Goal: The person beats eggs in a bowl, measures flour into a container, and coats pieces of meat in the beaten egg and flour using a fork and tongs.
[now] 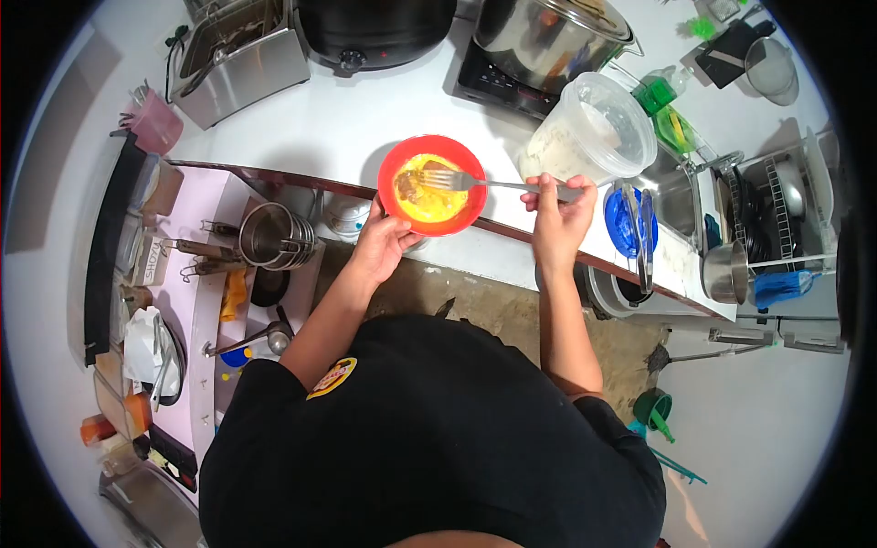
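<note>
My left hand (385, 241) grips the lower left rim of a red bowl (388, 187) at the counter's front edge. In the bowl lies a yellow liquid that looks like beaten egg (433, 206), with a brown lump or seasoning (408, 185) at its left side. My right hand (561, 215) is closed around the handle of a metal fork (501, 184). The fork's tines reach into the bowl, over the brown part. Behind my right hand stands a clear plastic tub (585, 128) with something whitish inside.
A deep fryer (247, 78), a black cooker (376, 32) and a large steel pot (548, 41) on an induction hob (502, 87) line the back. To the right are a blue plate with tongs (630, 224) and a sink (674, 196). Strainers (269, 236) hang at the left.
</note>
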### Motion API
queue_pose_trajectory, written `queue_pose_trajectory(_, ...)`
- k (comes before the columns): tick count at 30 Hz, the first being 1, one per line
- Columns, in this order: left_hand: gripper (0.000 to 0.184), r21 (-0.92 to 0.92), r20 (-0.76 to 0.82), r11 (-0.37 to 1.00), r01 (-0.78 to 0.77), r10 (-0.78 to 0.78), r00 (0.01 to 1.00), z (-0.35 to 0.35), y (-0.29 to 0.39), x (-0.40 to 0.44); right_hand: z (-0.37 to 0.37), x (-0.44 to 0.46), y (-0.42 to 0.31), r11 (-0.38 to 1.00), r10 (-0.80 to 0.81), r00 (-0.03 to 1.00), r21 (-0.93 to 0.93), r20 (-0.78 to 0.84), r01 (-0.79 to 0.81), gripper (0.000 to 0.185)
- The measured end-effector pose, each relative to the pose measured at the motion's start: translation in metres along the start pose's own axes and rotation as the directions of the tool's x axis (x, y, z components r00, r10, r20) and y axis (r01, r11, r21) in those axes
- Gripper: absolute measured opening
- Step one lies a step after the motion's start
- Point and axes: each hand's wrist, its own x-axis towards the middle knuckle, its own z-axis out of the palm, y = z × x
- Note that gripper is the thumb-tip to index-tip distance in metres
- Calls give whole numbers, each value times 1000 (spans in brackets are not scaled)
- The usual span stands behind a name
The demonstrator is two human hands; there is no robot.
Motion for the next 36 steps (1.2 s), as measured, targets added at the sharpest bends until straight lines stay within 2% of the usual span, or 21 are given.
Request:
queue_pose_trajectory(2,63,-12,28,1000,-1,1,1000,2,-2,2,8,1,12,992,32,999,124,24,-35,22)
queue_pose_trajectory(5,62,-61,14,998,-21,22,1000,6,-1,2,11,-6,31,985,172,984,7,34,-173,23)
queue_pose_trajectory(6,62,-63,13,998,-27,28,1000,6,-1,3,8,-4,30,981,191,981,-23,-27,-192,24)
queue_pose_trajectory(9,62,-37,-4,999,-24,24,1000,2,-2,1,5,-7,28,990,133,991,-39,-4,-133,23)
queue_pose_trajectory(11,61,-65,7,997,-35,35,999,4,-3,1,4,-6,25,985,166,986,-62,33,-164,23)
queue_pose_trajectory(13,61,-63,0,998,-28,28,1000,6,-2,0,1,2,24,988,47,999,-144,-23,-50,22)
queue_pose_trajectory(17,60,-56,9,998,-23,24,1000,1,-1,4,4,-4,12,990,28,994,-141,104,-13,21)
queue_pose_trajectory(21,59,1,-1,1000,-18,18,1000,6,6,1,-4,9,-14,986,-142,990,-82,3,142,22)
queue_pose_trajectory(24,55,38,-9,999,28,-27,1000,6,10,0,-10,19,-34,913,-188,977,-348,102,212,20)
queue_pose_trajectory(25,55,57,-1,997,59,-59,998,5,11,1,-11,22,-35,913,-187,978,-351,94,208,20)
queue_pose_trajectory(27,54,74,12,993,92,-93,996,4,10,2,-13,28,-36,836,-44,977,-528,206,150,20)
queue_pose_trajectory(29,55,90,45,987,135,-140,989,3,7,3,-19,31,-15,852,-15,979,-510,202,118,21)
queue_pose_trajectory(31,56,77,54,987,141,-145,988,1,0,8,-31,31,16,949,187,978,-276,94,-155,21)
queue_pose_trajectory(32,56,66,62,987,147,-151,987,1,-3,11,-38,27,36,959,258,961,-152,99,-241,22)
queue_pose_trajectory(36,60,82,82,984,158,-164,983,14,-7,18,-40,2,62,905,408,913,132,-2,-404,24)
